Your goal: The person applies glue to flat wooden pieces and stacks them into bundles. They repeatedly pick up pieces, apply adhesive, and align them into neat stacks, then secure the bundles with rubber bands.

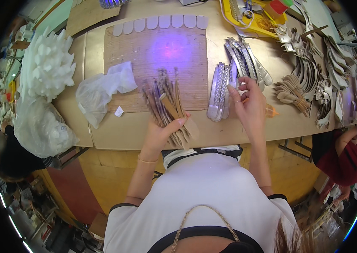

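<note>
My left hand (160, 134) is closed around a fanned bundle of thin straps (154, 105) with tan undersides and dark, textured faces. One broader tan strap lies across the top of the bundle. To the right, my right hand (251, 107) hovers at the silver straps (217, 95), thumb and fingers bent but apart, with nothing visible between them. These straps have rounded ends and a braided pattern. More silver straps (242, 57) lie fanned just beyond that hand. An orange-tipped item (271, 111) shows partly beside my right wrist.
A worn board (144, 46) bears a row of pale rounded tabs (163, 22) at its far edge. Crumpled plastic (102, 88) and a white spiky foam piece (47, 63) lie left. Tan strap bundles (292, 95) and a yellow tray (233, 17) are right. Other people sit both sides.
</note>
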Tool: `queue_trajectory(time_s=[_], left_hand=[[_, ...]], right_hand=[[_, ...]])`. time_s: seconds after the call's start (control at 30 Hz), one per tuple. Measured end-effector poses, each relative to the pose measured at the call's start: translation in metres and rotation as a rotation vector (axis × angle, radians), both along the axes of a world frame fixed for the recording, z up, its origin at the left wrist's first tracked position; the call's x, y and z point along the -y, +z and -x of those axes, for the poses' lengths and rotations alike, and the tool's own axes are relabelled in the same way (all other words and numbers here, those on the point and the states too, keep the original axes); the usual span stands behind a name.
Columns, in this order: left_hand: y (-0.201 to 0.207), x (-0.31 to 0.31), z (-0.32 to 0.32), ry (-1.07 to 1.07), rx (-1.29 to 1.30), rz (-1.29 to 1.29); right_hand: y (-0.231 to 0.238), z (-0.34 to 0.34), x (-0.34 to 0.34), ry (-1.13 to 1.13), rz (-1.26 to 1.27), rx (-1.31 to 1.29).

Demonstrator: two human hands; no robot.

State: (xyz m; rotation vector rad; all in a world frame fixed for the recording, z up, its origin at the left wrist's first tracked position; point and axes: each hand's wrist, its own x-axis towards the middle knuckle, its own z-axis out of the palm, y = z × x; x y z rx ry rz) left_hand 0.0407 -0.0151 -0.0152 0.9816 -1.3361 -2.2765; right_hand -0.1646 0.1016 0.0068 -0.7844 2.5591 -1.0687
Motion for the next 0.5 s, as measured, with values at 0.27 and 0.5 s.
queue_trajectory(time_s=[0.27,0.5], left_hand=[[-0.006,-0.006,0.020,-0.055,0.180,0.120],[-0.010,-0.007,0.029,-0.036,0.204,0.131]], right_hand=[[-0.009,-0.013,0.016,0.280,-0.507,-0.227],[-0.028,-0.030,0.011,0.204,-0.239,-0.272]])
